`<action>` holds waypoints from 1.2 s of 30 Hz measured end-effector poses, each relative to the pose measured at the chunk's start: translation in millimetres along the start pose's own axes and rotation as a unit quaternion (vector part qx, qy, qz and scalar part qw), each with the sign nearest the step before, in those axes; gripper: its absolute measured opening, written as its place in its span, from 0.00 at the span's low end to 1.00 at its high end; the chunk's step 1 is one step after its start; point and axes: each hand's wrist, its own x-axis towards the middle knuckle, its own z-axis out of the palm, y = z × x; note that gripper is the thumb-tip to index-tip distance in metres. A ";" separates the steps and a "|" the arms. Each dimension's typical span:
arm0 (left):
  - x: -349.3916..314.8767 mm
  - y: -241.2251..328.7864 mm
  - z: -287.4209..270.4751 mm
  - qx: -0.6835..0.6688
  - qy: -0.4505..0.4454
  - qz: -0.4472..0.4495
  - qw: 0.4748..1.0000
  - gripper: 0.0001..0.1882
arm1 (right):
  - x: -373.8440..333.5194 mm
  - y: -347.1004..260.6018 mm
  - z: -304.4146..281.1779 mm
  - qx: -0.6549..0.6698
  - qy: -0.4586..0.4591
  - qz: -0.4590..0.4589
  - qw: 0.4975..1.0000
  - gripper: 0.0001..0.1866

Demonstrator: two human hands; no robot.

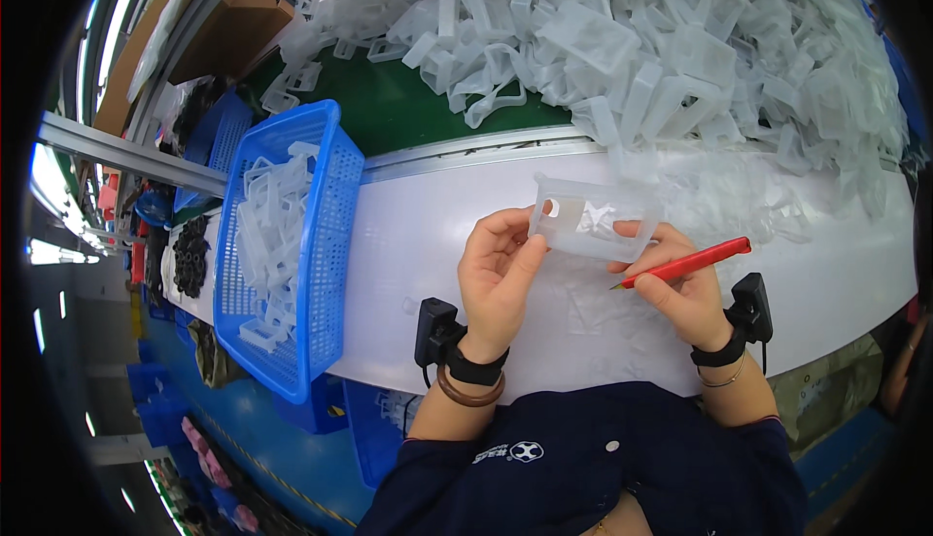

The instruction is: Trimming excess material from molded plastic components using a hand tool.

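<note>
My left hand [499,269] pinches the left end of a translucent plastic case [575,213], thumb and fingers closed on its rim. The case is a shallow rectangular shell with cut-out openings, held tilted above the white table. In my right hand [685,293] lies a red-handled knife [688,264], its slim pointed tip toward the left, below the case. Fingers of that same hand also reach the right end of the case. Both wrists carry black straps with small black boxes.
A blue perforated basket [335,235] at the left holds several similar clear cases [277,235]. Across the back, a large heap of translucent cases [671,40] covers a green surface [408,99]. Thin plastic scraps [603,303] lie on the white table [418,215].
</note>
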 end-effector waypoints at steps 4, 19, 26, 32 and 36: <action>0.5 0.3 -0.3 -0.014 0.014 0.030 0.999 0.15 | 2.6 -1.2 2.9 -0.110 0.005 -0.034 0.993 0.02; -11.7 10.1 4.1 0.090 -0.010 0.153 0.984 0.15 | 4.1 6.5 7.7 -0.189 0.043 -0.021 0.981 0.08; -10.7 9.1 4.2 0.155 -0.012 0.241 0.958 0.16 | 3.6 9.9 0.1 -0.249 0.033 -0.054 0.967 0.06; -8.5 6.0 4.5 0.170 0.011 0.239 0.956 0.14 | 8.2 7.0 -6.9 -0.309 0.018 -0.123 0.943 0.09; -13.2 11.6 -4.4 0.240 0.027 0.268 0.933 0.14 | 11.8 5.8 1.2 -0.287 0.008 -0.138 0.948 0.08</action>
